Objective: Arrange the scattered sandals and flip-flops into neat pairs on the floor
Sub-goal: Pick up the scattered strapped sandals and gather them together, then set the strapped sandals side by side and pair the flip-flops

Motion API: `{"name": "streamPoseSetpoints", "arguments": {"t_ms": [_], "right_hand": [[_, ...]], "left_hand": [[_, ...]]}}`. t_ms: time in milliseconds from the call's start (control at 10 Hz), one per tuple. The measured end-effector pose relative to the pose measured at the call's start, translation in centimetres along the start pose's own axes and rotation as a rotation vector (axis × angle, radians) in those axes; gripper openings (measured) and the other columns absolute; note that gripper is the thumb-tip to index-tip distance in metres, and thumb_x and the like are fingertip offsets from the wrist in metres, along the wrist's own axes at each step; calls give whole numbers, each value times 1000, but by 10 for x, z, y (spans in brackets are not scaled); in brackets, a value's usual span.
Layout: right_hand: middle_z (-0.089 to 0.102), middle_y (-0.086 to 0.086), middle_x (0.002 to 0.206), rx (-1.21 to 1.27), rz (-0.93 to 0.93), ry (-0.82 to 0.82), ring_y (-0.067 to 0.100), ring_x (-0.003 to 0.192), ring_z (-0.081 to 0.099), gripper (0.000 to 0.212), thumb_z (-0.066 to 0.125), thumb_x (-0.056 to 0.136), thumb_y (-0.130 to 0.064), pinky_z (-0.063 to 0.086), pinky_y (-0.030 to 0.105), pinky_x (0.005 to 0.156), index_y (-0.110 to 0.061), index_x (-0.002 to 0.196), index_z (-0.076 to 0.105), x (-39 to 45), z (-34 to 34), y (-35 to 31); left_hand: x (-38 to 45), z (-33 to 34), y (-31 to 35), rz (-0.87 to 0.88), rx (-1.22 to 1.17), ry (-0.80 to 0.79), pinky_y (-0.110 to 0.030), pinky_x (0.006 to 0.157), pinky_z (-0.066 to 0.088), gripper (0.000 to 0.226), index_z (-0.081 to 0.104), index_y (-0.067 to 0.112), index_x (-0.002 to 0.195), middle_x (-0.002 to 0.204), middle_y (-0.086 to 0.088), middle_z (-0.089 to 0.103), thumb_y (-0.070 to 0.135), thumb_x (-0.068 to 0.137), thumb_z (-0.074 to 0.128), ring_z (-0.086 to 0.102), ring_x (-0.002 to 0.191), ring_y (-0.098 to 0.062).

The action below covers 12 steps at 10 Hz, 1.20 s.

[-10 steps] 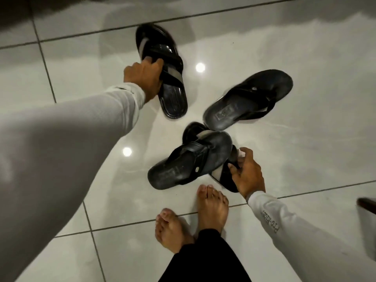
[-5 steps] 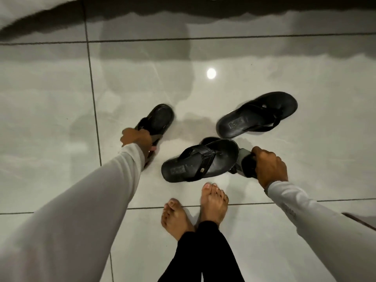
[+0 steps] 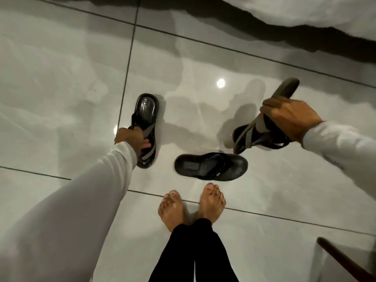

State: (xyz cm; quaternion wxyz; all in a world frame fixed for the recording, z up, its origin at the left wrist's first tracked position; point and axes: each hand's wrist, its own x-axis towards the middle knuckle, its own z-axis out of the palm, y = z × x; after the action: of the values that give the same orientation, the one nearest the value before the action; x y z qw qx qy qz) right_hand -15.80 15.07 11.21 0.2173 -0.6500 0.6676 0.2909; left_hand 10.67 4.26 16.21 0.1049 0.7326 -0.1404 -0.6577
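My left hand [image 3: 134,137] grips the grey straps of a black strapped sandal [image 3: 147,107] that lies flat on the tile floor at the left, heel end away from me. At the right, my right hand [image 3: 289,117] holds the matching strapped sandal [image 3: 247,137] tilted above the floor, its far end sticking up past my fingers. A black flip-flop [image 3: 211,166] lies crosswise on the floor between my hands, just ahead of my bare feet [image 3: 193,206]. A second flip-flop does not show.
Glossy grey floor tiles [image 3: 61,78] with dark grout lines spread all around. A white, soft-looking mass [image 3: 305,11] borders the top right. A dark wooden edge [image 3: 343,261] juts in at the lower right corner.
My left hand has brought its sandal down flat onto the floor at the left. My right hand has pulled the other strapped sandal from under the flip-flop and lifted it to the right.
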Motion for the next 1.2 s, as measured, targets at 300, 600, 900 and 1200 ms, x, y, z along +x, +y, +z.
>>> {"name": "streamPoseSetpoints", "arguments": {"t_ms": [300, 600, 900, 1200], "right_hand": [[51, 16, 138, 287, -181, 24, 39, 120, 58, 35, 48, 96, -5, 54, 49, 91, -7, 131, 55, 113, -42, -104], [3, 15, 168, 844, 290, -82, 40, 149, 25, 88, 62, 93, -19, 32, 50, 117, -25, 159, 5, 111, 23, -196], [16, 11, 166, 801, 98, 51, 36, 146, 35, 76, 66, 90, -40, 40, 47, 115, -30, 155, 27, 161, 40, -211], [8, 9, 169, 874, 121, -19, 41, 139, 44, 85, 62, 94, -35, 45, 50, 110, -32, 159, 7, 113, 58, -228]], "left_hand": [[167, -83, 16, 24, 359, 231, -34, 60, 60, 43, 50, -7, 126, 103, -25, 72, 24, 96, 48, 72, 65, -33], [176, -88, 6, 324, 1060, 291, -45, 95, 48, 60, 40, 11, 137, 132, -22, 50, 43, 89, 60, 57, 113, -45], [227, -105, 5, 371, 1435, -8, -49, 110, 37, 84, 20, 29, 155, 143, -24, 42, 46, 87, 66, 40, 132, -42], [225, -97, 10, 447, 1519, 11, -47, 111, 37, 79, 28, 31, 153, 145, -23, 39, 51, 86, 64, 40, 134, -42]]}}
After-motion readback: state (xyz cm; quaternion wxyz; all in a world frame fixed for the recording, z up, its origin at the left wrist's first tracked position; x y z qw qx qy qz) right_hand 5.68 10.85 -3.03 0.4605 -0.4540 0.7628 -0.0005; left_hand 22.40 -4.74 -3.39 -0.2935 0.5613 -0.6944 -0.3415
